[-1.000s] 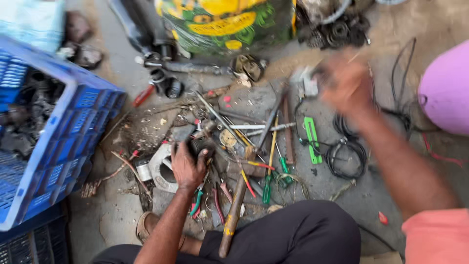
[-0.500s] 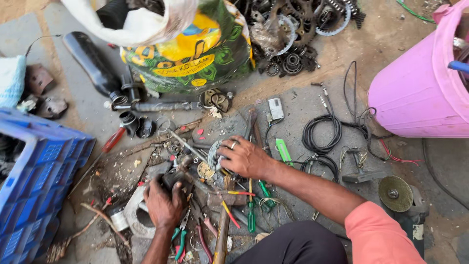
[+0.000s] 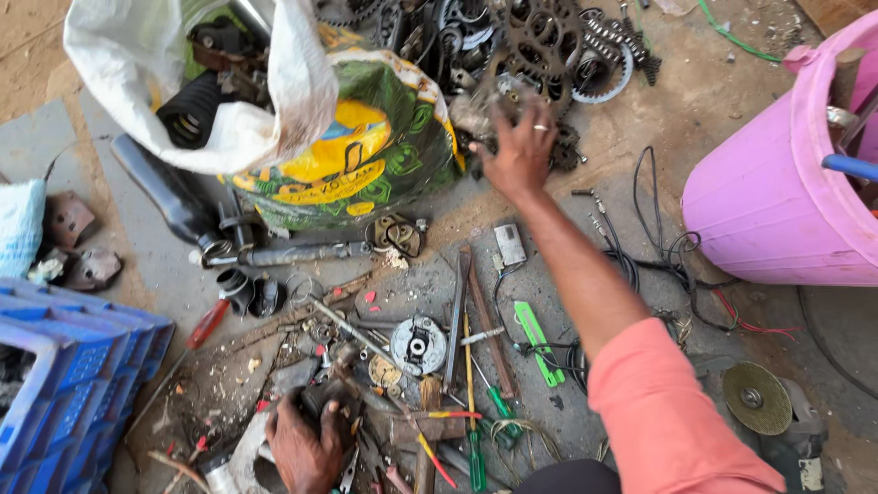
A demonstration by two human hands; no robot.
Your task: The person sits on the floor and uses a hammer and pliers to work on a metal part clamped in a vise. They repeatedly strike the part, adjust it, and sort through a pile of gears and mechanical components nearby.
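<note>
Right hand [image 3: 519,151] moved up onto sprocket pile [image 3: 540,55].

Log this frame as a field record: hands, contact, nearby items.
setting: concrete floor strewn with tools and metal parts
left hand: low in frame, gripping a dark metal part
right hand: reaching up to a pile of sprockets and gears, fingers on a grey part; grasp unclear
near left hand: round metal disc, red-handled screwdriver, green-handled screwdriver
near right hand: printed sack, white bag
edges: pink bucket, blue crate, black cables
</note>
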